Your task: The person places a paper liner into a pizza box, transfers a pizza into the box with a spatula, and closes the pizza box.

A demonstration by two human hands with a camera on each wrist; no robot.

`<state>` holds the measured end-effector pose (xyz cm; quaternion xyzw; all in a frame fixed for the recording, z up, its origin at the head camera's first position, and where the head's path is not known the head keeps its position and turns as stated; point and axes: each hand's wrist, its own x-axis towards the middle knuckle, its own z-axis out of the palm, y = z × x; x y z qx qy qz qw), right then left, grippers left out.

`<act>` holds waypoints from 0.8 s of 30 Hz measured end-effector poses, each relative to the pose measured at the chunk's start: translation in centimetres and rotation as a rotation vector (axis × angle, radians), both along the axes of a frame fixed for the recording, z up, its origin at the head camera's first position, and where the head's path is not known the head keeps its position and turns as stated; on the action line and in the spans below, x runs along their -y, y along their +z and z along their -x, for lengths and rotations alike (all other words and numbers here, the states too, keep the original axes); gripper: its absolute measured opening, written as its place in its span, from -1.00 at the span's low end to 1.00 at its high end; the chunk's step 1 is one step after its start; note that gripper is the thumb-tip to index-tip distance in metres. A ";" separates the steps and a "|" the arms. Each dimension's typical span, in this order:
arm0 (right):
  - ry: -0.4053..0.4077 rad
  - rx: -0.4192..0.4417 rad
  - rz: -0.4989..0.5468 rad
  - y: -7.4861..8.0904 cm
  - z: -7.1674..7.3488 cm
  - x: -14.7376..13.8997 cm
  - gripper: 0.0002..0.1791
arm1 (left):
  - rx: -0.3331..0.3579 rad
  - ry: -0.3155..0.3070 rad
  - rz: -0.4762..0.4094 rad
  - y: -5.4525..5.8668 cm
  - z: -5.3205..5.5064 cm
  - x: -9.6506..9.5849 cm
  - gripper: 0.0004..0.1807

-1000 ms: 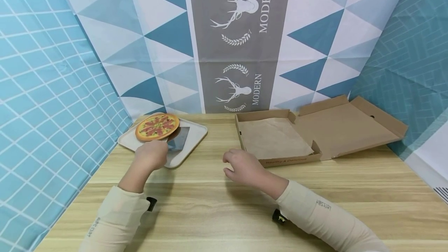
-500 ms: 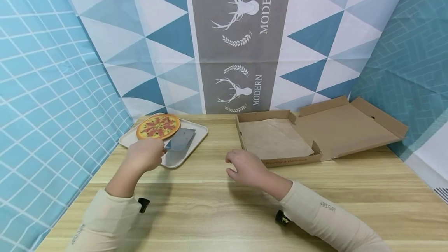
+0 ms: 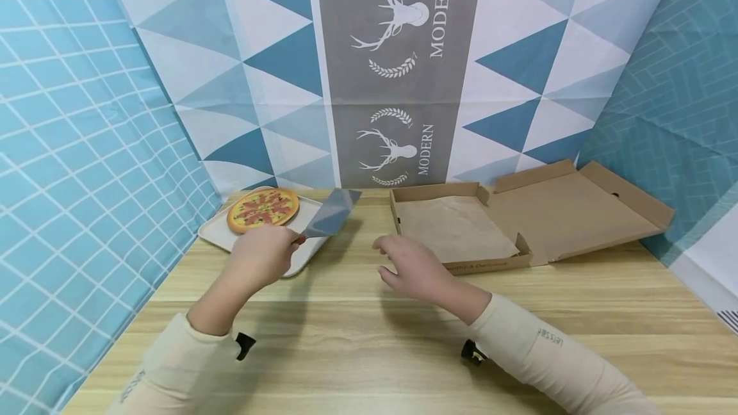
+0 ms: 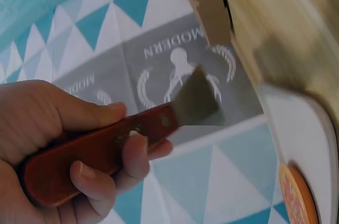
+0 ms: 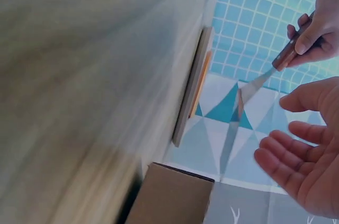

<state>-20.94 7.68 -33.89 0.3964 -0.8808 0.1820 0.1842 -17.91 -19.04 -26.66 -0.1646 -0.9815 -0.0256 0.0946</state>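
My left hand grips the reddish-brown wooden handle of a metal spatula, thumb along its top in the left wrist view. The wide, flat blade is raised over the right edge of the pale tray, angled away to the right, with nothing on it. On the tray lies a whole pizza with red toppings, just beyond the left hand. My right hand hovers near the front left corner of the cardboard pizza box, its fingers loosely bent and holding nothing.
The pizza box stands with its lid folded out to the right, and a sheet of brown paper lines its base. All of it rests on a wood-grain table. Patterned cloth hangs along the back edge.
The left hand has lifted the spatula off the tray and moved it right, from beside the pizza to over the tray's right edge. The right hand has shifted slightly to the right.
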 end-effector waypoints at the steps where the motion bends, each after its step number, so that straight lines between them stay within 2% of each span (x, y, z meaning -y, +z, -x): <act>1: 0.015 -0.018 0.019 0.1 0.2 0.0 -0.61 | -0.030 -0.015 -0.007 -0.2 0.0 -0.4 -0.84; 6: 0.095 -0.130 0.082 0.8 0.8 -0.2 -0.55 | -0.182 -0.078 -0.008 -1.0 -0.3 -2.8 -0.96; 11: 0.150 -0.186 0.092 1.9 1.5 -0.3 -0.52 | -0.294 -0.147 0.036 -1.5 -0.9 -5.0 -0.93; 15: 0.222 -0.156 0.045 2.7 2.0 -0.4 -0.48 | -0.333 -0.200 0.074 -1.9 -1.3 -6.4 -0.84; 20: 0.271 -0.063 -0.078 3.0 2.3 -0.7 -0.38 | -0.395 -0.278 0.127 -2.7 -1.7 -7.7 -0.75; 24: 0.287 -0.042 -0.128 3.1 2.4 -1.4 -0.50 | -0.468 -0.359 0.170 -3.5 -2.1 -8.3 -0.67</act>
